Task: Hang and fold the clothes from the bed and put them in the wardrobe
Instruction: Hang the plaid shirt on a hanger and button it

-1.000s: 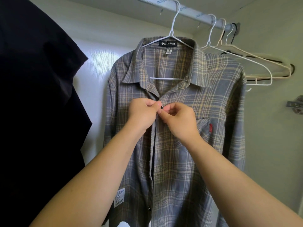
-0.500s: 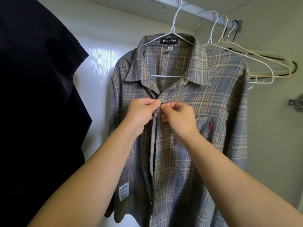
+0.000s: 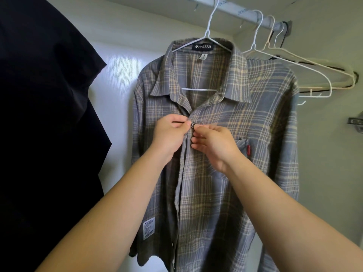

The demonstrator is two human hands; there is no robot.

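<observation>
A grey-blue plaid shirt (image 3: 245,118) hangs on a white wire hanger (image 3: 208,34) from the wardrobe rail (image 3: 235,8). Both my hands are at its front opening, just below the collar. My left hand (image 3: 169,136) pinches the left edge of the placket. My right hand (image 3: 214,144) pinches the right edge. A small round dark button (image 3: 193,125) shows between my fingertips, through the cloth. Below my hands the shirt front hangs open.
A black garment (image 3: 45,114) hangs close on the left and fills that side. Empty white, cream and black hangers (image 3: 306,75) hang on the rail to the right of the shirt. A metal hinge (image 3: 356,122) sits on the right wall.
The button, earlier hidden between my fingertips, now shows fully on the front of the placket. My hands have stayed at the same spot on the shirt.
</observation>
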